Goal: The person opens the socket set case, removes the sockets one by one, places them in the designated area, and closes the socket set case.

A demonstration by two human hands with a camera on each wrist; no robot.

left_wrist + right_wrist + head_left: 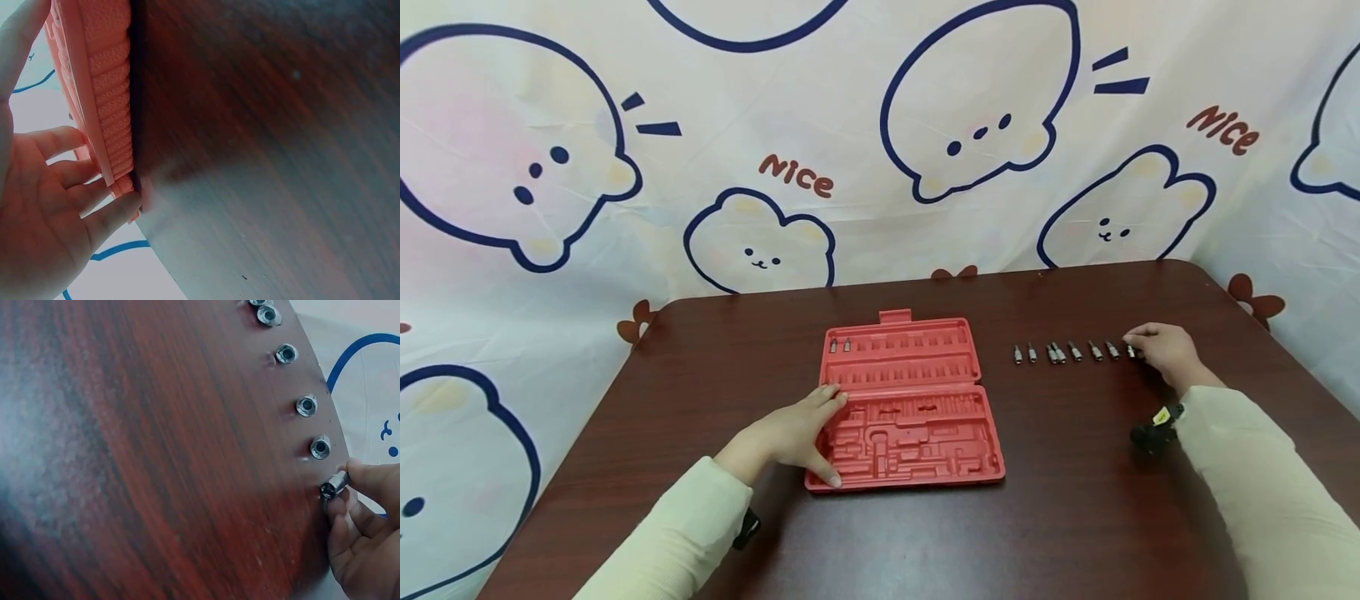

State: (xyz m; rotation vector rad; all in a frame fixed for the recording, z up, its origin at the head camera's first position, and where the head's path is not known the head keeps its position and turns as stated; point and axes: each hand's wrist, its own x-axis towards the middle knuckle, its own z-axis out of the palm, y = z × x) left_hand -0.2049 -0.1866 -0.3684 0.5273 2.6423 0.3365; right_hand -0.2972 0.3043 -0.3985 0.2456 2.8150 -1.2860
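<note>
An open red plastic tool case (pixel 912 435) lies on the table, its moulded slots facing up. Spread over its left side is my left hand (pixel 797 429), thumb at the near corner; in the left wrist view, straight fingers (pixel 112 215) touch the case's side wall (pixel 109 94). Far to the right, my right hand (pixel 1168 354) pinches a small silver socket (pixel 334 485) between thumb and fingers at the right end of a row. More metal sockets (pixel 1075 352) line the table to its left. Two small metal pieces (pixel 847 345) sit in the case's upper left slots.
The dark wooden table (pixel 1060 533) extends around the case. Behind it hangs a pale cloth (pixel 865 125) with cartoon bears, also along both sides. A black wrist device (pixel 1156 431) sits at my right cuff.
</note>
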